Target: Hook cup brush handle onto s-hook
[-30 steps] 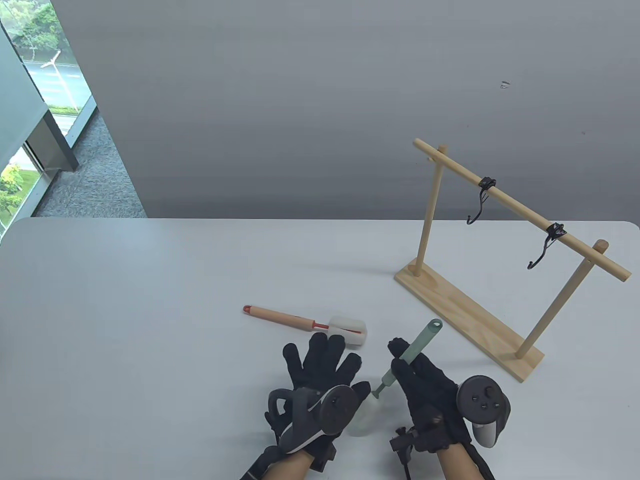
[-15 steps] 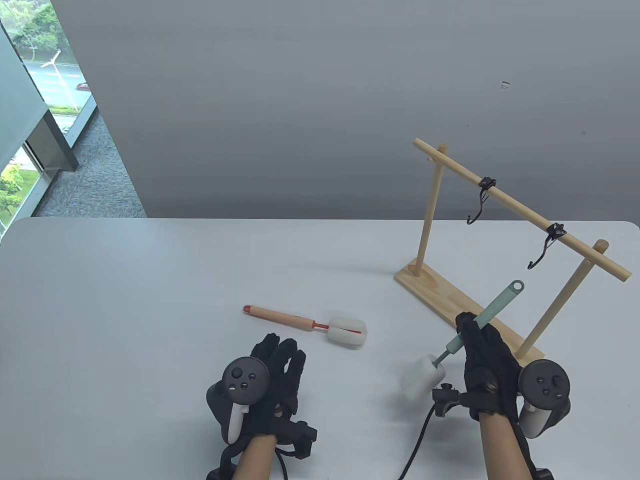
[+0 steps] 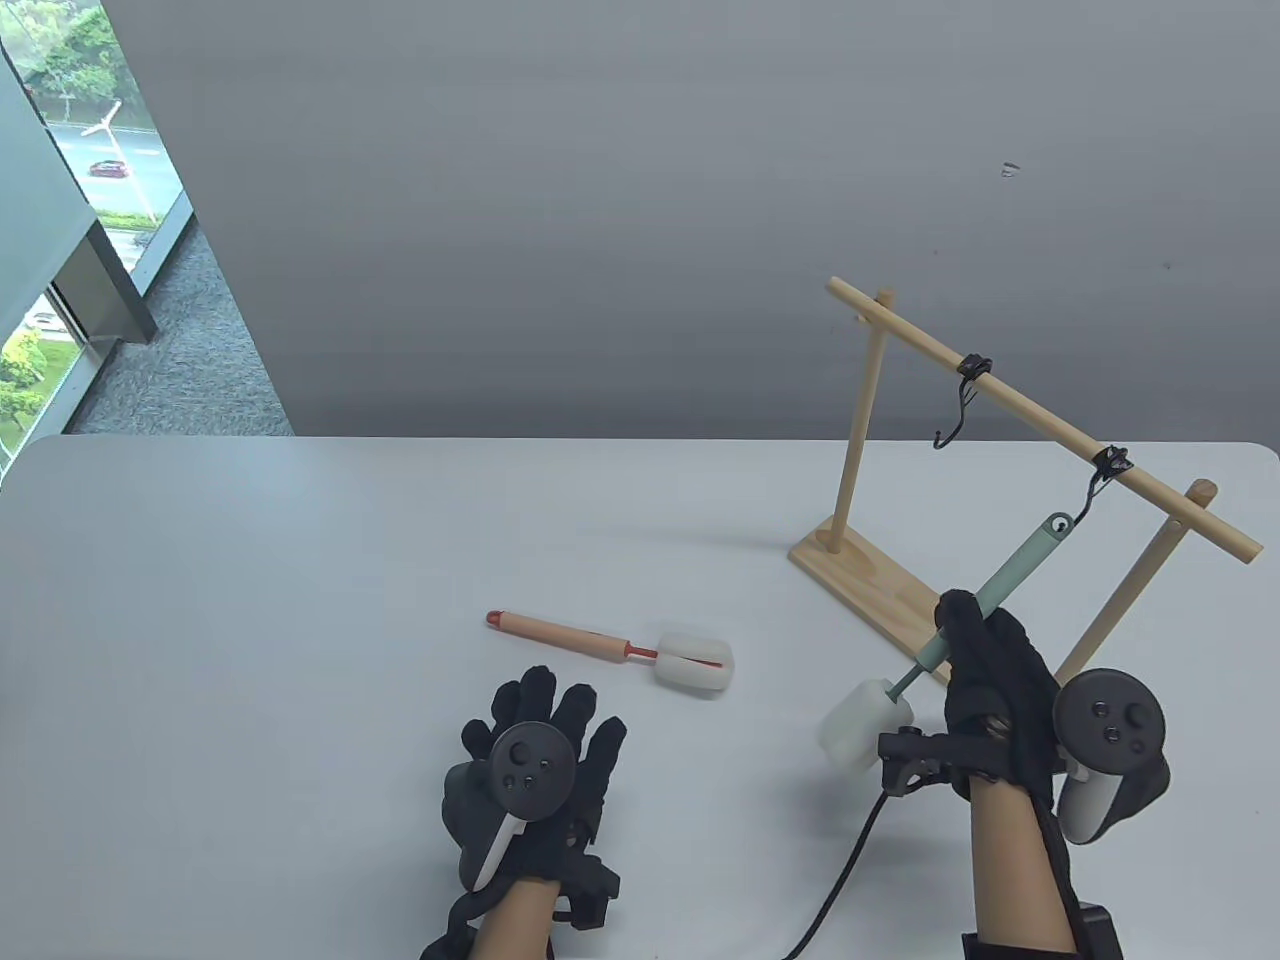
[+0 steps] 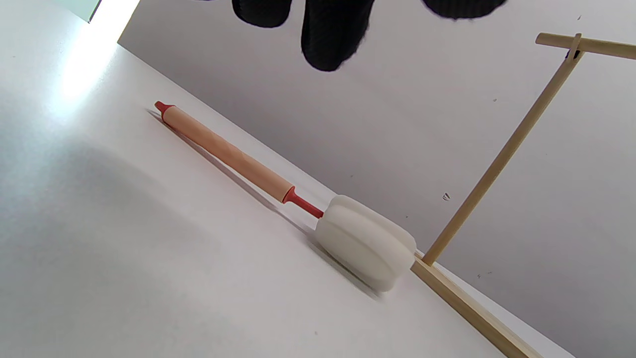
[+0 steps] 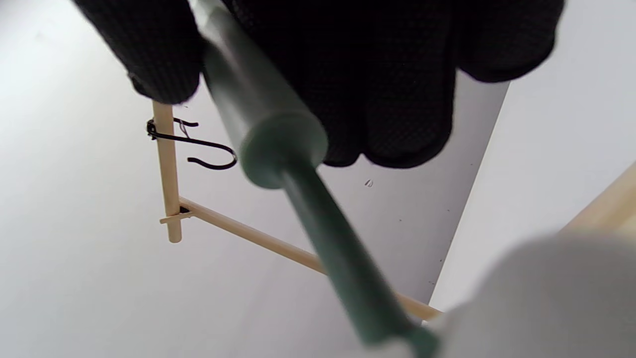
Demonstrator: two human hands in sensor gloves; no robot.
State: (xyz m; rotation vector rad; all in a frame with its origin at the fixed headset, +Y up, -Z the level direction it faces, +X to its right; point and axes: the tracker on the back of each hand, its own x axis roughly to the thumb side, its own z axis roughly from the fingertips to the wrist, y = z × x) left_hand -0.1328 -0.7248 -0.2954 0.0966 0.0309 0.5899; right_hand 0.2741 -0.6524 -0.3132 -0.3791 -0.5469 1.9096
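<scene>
Table camera looks down; both low wrist cameras share the rack (image 3: 1040, 420).

Wooden rack (image 3: 1000, 410) blocks right rear; orange brush (image 3: 610, 647) ahead of left hand (image 3: 535, 770)

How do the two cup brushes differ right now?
The green cup brush is gripped by the right hand and raised aslant, its loop end at the nearer s-hook; the orange cup brush lies flat on the table, untouched. The green handle is slimmer; the orange one is thicker with red ends. Both carry white sponge heads.
</scene>
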